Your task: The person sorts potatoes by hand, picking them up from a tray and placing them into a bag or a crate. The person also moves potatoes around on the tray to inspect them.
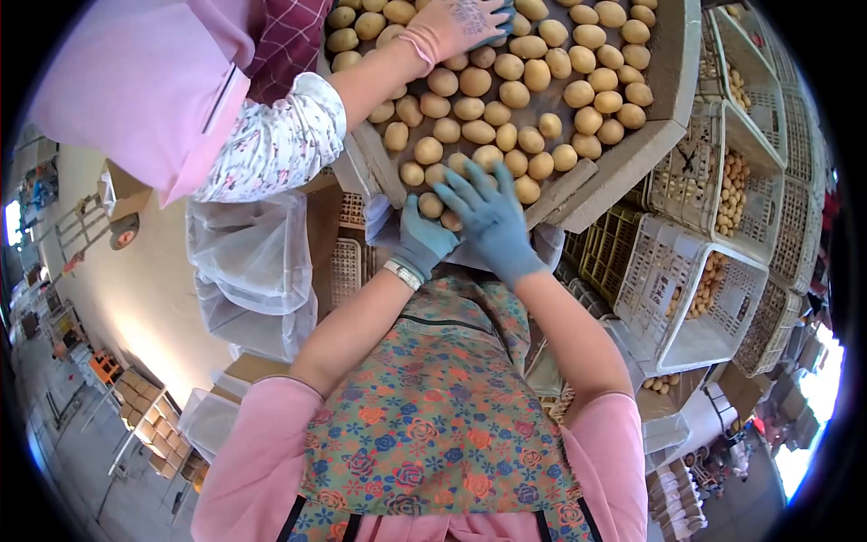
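Observation:
Many round tan fruits or potatoes (475, 81) lie on a sorting table with raised grey edges (623, 176). At the table's narrow near end are both my hands in blue-grey gloves. My left hand (424, 237) is beside the near opening, its fingers curved up against a few of the round pieces; whether it grips one cannot be made out. My right hand (492, 221) lies over the pieces with its fingers spread, touching some at the lower edge. A wristwatch (403, 274) is on my left wrist.
A co-worker's gloved hand (461, 27) reaches over the table from the upper left. White plastic crates (673, 289) with more pieces are stacked at the right. Plastic-lined containers (253, 262) stand at the left, and a cardboard box (125, 191) sits farther off.

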A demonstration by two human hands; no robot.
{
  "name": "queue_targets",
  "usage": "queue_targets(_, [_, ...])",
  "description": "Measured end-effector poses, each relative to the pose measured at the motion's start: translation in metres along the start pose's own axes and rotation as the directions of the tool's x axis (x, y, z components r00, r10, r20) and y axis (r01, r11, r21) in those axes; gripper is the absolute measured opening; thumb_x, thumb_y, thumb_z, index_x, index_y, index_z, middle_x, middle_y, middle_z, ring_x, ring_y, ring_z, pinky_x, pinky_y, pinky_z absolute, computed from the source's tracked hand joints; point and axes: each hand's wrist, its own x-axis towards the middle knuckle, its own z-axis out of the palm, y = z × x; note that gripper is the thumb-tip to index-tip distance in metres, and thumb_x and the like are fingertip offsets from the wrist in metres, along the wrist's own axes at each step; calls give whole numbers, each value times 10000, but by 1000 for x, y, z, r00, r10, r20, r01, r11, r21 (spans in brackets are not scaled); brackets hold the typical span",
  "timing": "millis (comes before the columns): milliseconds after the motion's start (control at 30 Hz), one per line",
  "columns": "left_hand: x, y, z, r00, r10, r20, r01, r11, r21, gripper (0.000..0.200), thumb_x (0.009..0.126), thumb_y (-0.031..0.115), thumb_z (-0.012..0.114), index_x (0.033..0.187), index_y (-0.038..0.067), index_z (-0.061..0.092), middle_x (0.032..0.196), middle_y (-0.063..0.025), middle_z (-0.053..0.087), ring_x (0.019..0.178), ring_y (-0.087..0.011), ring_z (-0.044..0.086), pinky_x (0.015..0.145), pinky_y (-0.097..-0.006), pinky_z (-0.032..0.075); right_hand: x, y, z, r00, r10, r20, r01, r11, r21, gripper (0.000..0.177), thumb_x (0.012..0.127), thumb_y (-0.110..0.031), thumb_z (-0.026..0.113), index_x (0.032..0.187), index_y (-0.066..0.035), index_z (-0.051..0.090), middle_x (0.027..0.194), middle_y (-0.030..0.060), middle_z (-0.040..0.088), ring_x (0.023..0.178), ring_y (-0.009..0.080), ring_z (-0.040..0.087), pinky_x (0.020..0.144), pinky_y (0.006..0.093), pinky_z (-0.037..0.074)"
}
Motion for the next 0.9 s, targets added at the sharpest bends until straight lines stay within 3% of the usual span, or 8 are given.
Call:
queue_targets(67, [-3,-3,5,858,217,466,-447,-134,885,776,935,590,624,1552,160,430,1545,-71,501,1442,-260,438,1213,-465,324,-32,7,-19,996,36,84,-30,997,-69,566,877,-131,656,1436,-136,571,1485,44,555,1417,285,472,1224,564,295])
queue_targets(200, [-10,4,17,824,116,554,-246,-808,536,770,907,546,700,1524,147,470,1536,-56,517,1397,-255,497,1160,-459,413,-56,14,-29,965,94,244,-64,990,-126,582,883,-164,661,1453,-114,555,1510,78,534,1429,313,455,1259,551,240])
queue_targets(467, [-20,-3,38,938,158,308,-332,669,665,609,1004,289,657,1499,63,384,1489,-117,546,1352,-235,545,1064,-389,532,-55,10,-25,975,167,150,-162,986,-41,540,885,-147,666,1418,-109,588,1496,89,545,1422,306,465,1267,519,265])
queue_targets(533, [-26,2,43,856,68,512,-274,-782,561,454,1044,248,586,1426,33,468,1448,-124,565,1286,-247,584,1026,-372,539,-56,11,-24,981,159,113,-158,987,-20,526,880,-127,669,1401,-108,600,1482,86,557,1423,301,465,1264,517,277])
queue_targets(633, [-2,-1,-17,893,446,66,-186,232,955,439,1062,258,549,1439,48,471,1453,-98,545,1313,-218,541,1055,-413,511,-57,12,-20,983,164,78,-164,986,-6,514,877,-114,671,1387,-110,611,1470,87,565,1424,298,465,1262,513,281])
queue_targets(767, [16,2,-22,898,416,143,-346,466,814,408,1088,305,462,1414,66,515,1418,-97,563,1326,-249,535,1101,-430,458,-56,13,-19,982,168,89,-169,986,2,504,873,-125,677,1373,-114,619,1469,86,565,1426,295,463,1262,514,280])
queue_targets(833, [-6,-5,35,925,236,298,-105,-596,796,485,1089,403,431,1488,133,485,1481,-64,554,1355,-263,527,1138,-446,423,-55,12,-21,982,171,75,-171,985,0,486,866,-146,695,1347,-115,633,1459,85,572,1418,297,471,1259,511,284])
queue_targets(900, [-14,-6,43,953,114,281,7,-935,356,524,1090,452,415,1525,166,470,1513,-47,549,1370,-270,523,1156,-454,405,-54,10,-23,982,174,75,-174,985,3,477,870,-152,699,1342,-114,636,1461,87,571,1411,297,478,1243,507,299])
